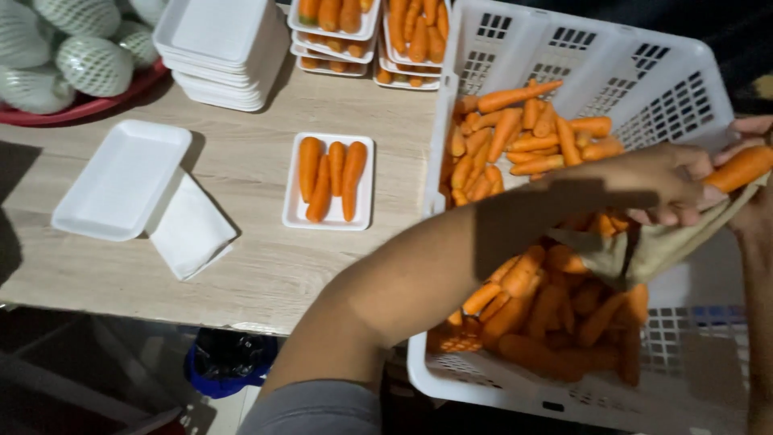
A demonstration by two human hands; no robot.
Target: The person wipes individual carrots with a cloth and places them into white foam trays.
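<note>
Head view. The left hand (672,181) reaches across the white crate (684,97) and closes on a beige cloth (644,250), which wraps the lower end of a carrot (741,167). The right hand (753,129), seen only at the frame's edge, grips the upper part of that carrot; how its fingers are set cannot be told. The carrot is held above the crate's right side, clear of the loose carrots (531,306) that fill the crate.

State of the work, judged from the layout: a filled tray (328,181) holding four carrots lies on the table (266,266) just left of the crate. Further filled trays are stacked (366,36) at the table's far edge. An empty tray (121,179) lies at left, with another (192,229) partly under it, and a tall pile of empties (221,52) stands behind. The crate remains well stocked, so most carrots appear unpacked. Net-wrapped fruit (72,56) sits on a red platter at far left.
</note>
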